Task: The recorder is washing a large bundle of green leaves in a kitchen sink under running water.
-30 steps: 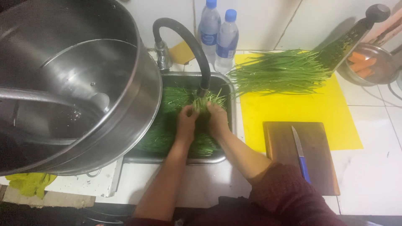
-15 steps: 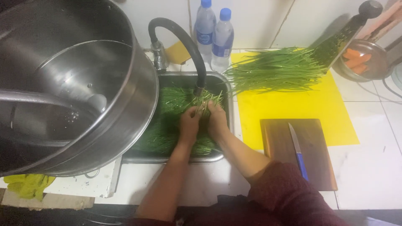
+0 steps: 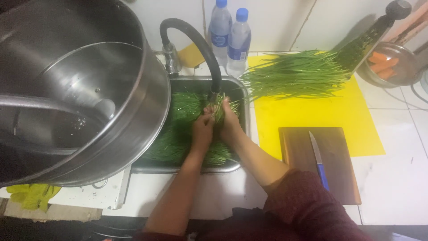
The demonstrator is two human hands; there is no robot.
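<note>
Both my hands are in the steel sink (image 3: 243,96), under the spout of a black hose tap (image 3: 196,40). My left hand (image 3: 203,129) and my right hand (image 3: 229,120) are closed together around a bunch of long green chives (image 3: 216,105), held by its ends right below the spout. More chives (image 3: 178,138) fill the sink basin around and beneath my hands. Whether water is running cannot be told.
A huge steel pot (image 3: 76,93) overhangs the sink's left side. On the right lie a yellow mat (image 3: 312,116) with a heap of chives (image 3: 298,73), and a wooden board (image 3: 321,160) with a blue-handled knife (image 3: 318,158). Two water bottles (image 3: 229,38) stand behind; a bowl of carrots (image 3: 388,64) far right.
My hands stay at the spout with the bunch; they have shifted slightly, working the chive ends. The view has drifted a little.
</note>
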